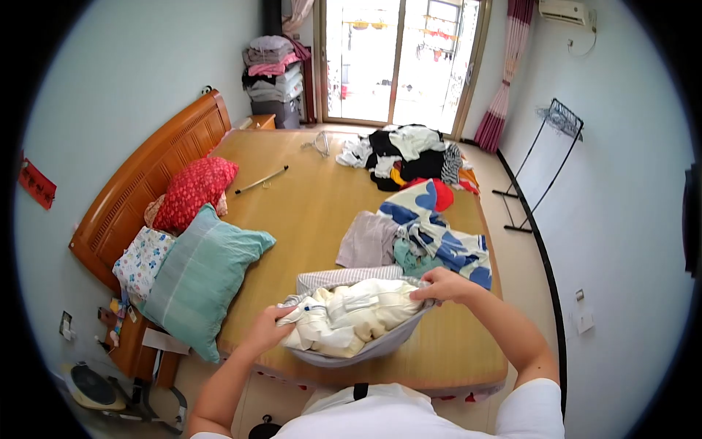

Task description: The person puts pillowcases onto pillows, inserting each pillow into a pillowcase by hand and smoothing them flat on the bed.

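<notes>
A grey fabric cover point(365, 356) with white and cream filling point(358, 311) bunched in its opening is held up over the near edge of the bed. On its left rim my left hand point(272, 328) is closed, thumb and fingers pinching the fabric. My right hand point(442, 285) grips the right rim in the same way. A striped grey part of the cover point(351, 276) lies behind the filling on the mat. Just beyond are a mauve cloth point(368, 240), a green cloth point(415, 260) and a blue and white patterned cloth point(446, 245).
A pile of clothes point(413, 154) lies at the bed's far right, near some hangers point(319, 145) and a rod point(262, 180). Green point(205, 274) and red point(194, 194) pillows rest by the wooden headboard point(157, 157). A black rack point(545, 164) stands right of the bed.
</notes>
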The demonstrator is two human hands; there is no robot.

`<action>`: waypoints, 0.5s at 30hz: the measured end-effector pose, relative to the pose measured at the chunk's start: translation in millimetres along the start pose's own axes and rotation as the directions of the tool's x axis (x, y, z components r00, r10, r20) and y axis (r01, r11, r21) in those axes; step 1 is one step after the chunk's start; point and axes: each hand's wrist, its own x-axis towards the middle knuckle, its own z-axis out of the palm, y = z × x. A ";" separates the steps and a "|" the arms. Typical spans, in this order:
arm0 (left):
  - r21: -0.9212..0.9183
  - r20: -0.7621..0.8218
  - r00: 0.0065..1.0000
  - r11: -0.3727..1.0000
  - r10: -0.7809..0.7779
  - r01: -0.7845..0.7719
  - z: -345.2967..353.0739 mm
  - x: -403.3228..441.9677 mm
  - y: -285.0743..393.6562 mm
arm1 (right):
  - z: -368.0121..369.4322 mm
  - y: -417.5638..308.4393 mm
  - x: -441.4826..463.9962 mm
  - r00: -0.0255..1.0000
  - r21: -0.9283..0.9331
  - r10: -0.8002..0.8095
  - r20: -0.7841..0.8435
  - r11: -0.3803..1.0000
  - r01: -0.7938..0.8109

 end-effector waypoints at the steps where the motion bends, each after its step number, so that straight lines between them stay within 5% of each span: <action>1: 0.047 -0.020 1.000 0.999 -0.012 0.013 8.8 -3.2 -3.1 | 3.2 6.6 -0.7 0.991 -0.111 -0.021 -0.136 0.994 0.006; 4: 0.084 -0.099 0.994 0.995 -0.050 0.058 29.5 5.3 -12.0 | 23.3 32.1 9.6 0.792 -0.549 -0.352 -0.499 0.835 0.025; 7: 0.144 -0.151 0.989 0.989 -0.001 0.023 38.0 25.0 -34.5 | 25.1 38.4 13.9 0.733 -0.556 -0.399 -0.551 0.830 0.034; 9: 0.134 -0.021 0.997 0.988 -0.068 0.070 27.2 30.7 -38.2 | 24.3 30.7 4.3 0.827 -0.105 -0.114 -0.550 0.992 0.067; 12: 0.368 0.185 0.955 0.917 -0.232 0.152 21.9 18.6 -29.9 | 35.3 57.8 13.1 0.859 0.032 -0.070 -0.508 0.994 0.100; 15: 0.487 0.239 0.927 0.862 -0.289 0.143 41.2 9.4 -47.4 | 54.1 72.9 12.2 0.878 -0.057 -0.037 -0.477 0.998 0.011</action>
